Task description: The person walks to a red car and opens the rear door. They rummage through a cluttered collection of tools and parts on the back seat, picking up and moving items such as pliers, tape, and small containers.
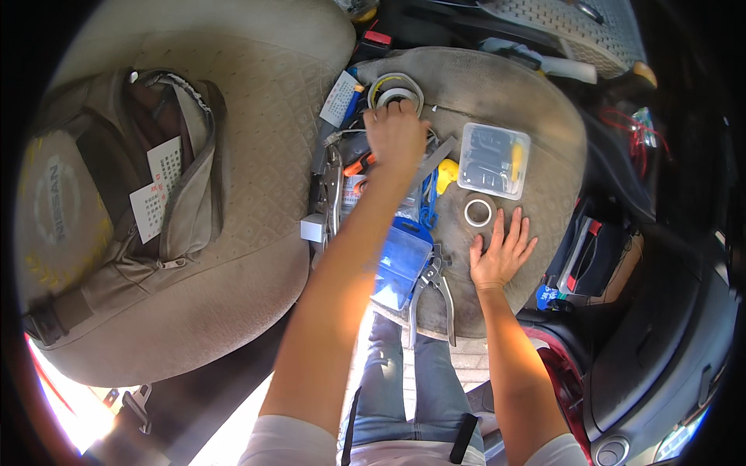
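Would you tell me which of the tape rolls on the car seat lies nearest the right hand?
The small white tape roll, lying flat just above the right hand's fingertips; the larger roll sits far up, under the left hand.

- The left hand (pixel 396 128) reaches into the tool pile (pixel 365 179) on the car seat (pixel 513 101), just before the coiled wire (pixel 395 87)
- The clear plastic box (pixel 494 159) lies right of that hand, with the tape roll (pixel 478 212) just before it
- The right hand (pixel 501 252) rests flat on the seat, just before the tape roll
- The pliers (pixel 435 291) lie left of the right hand, at the seat's near edge
- The bag (pixel 155 186) lies on the backrest (pixel 256 194), well left of the pile
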Motion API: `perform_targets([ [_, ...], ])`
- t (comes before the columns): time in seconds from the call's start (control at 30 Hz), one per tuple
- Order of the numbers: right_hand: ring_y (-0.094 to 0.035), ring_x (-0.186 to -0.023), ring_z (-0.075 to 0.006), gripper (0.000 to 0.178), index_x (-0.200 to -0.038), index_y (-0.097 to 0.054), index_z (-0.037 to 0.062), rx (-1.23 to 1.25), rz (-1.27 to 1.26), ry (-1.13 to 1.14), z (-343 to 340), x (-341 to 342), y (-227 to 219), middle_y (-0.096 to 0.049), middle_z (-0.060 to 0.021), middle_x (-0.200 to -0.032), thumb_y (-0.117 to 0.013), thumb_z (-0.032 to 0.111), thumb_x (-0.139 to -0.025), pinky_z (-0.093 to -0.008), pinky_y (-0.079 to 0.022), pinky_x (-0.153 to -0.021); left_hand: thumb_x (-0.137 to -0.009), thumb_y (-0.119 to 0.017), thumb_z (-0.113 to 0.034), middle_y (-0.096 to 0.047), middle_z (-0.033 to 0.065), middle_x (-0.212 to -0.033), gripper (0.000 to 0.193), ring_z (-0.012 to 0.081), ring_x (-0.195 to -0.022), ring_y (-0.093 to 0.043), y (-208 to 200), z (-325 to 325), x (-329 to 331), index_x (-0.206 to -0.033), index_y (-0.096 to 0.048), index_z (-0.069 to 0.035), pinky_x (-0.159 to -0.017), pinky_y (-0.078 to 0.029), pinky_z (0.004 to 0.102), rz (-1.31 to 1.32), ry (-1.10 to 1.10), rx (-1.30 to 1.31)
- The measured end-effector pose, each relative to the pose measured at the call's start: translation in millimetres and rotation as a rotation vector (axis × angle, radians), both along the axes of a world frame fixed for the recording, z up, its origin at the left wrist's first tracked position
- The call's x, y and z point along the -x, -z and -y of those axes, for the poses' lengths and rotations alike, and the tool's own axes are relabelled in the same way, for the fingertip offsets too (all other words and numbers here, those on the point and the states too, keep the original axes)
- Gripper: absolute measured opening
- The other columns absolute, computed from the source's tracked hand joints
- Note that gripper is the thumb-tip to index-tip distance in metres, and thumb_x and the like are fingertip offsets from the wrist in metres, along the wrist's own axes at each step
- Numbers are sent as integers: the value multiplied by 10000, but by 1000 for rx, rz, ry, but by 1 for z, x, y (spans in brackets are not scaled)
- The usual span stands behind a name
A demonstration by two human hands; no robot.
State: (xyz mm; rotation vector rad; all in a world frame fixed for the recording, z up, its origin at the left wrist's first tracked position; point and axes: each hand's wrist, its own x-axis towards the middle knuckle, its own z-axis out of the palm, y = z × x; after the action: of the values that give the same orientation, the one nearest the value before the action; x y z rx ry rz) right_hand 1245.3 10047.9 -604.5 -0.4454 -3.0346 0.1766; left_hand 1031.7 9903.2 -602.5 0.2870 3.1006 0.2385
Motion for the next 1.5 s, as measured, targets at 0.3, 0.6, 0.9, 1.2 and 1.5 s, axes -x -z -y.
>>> perform_targets([
  [0.3, -262, -1267, -312, 580, -1263, -428, 178, 15, 75, 35, 8, -2, 6, -303, -96, -1384, -540, 353, -722, -555, -123, -1023, -682, -703, -173, -605, 133, -858, 327, 276, -826, -563, -36, 27, 10, -949, -584, -27, -779, -421, 357, 79, -128, -652],
  [0.6, -300, -1241, -319, 554, -1205, -444, 94, 225, 65, 3, -11, 6, -24, -338, -140, -1336, -562, 286, -699, -582, -231, -968, -862, -498, -61, -517, 145, -1111, 335, 206, -1029, -510, -144, 8, -122, -1163, -421, 64, -923, -366, 325, 403, -187, -1263],
  [0.9, -467, -1091, -103, 547, -1293, -365, 109, 2303, -134, 554, -17, -94, -140, -453, -9, -1231, -513, 414, -864, -259, -417, -865, -845, -560, -285, -529, 47, -904, 410, 166, -887, -534, -151, -29, -243, -1129, -430, -19, -825, -435, 336, 1188, -356, -1877],
  [1.2, -492, -839, -51, 426, -1208, -424, 33, 1669, -257, 608, -30, -184, -221, -560, -24, -966, -560, 251, -868, -209, -412, -699, -877, -498, -348, -511, 75, -1026, 452, 182, -947, -532, -192, -50, -293, -1170, -393, -20, -854, -444, 373, 1526, -196, -1636],
  [1.5, -593, -767, -110, 258, -1071, -511, 41, 1264, -804, 776, -202, -268, -375, -615, -46, -868, -521, 211, -878, -229, -472, -635, -886, -492, -287, -483, 146, -1141, 536, 186, -966, -511, -255, -117, -314, -1293, -328, 20, -856, -421, 324, 1342, 351, -1374],
])
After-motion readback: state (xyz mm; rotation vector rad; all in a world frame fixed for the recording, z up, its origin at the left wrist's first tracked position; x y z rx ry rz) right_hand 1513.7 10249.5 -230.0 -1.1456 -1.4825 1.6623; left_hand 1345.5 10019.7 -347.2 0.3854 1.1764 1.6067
